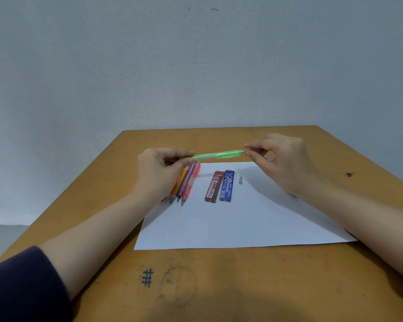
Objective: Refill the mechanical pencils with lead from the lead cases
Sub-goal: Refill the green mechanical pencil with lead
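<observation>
My left hand grips a green mechanical pencil near its tip end and holds it level above the paper. My right hand pinches with thumb and forefinger at the pencil's back end; whatever sits between the fingertips is too small to make out. A small blue thing peeks from under the curled fingers of that hand. A bundle of orange, purple and pink pencils lies on the paper's left, partly behind my left hand. A red lead case and a blue lead case lie side by side mid-paper.
A white sheet of paper covers the middle of the brown wooden table. A small grey cap lies on the paper to the right of the blue case. A grey wall stands right behind the table's far edge.
</observation>
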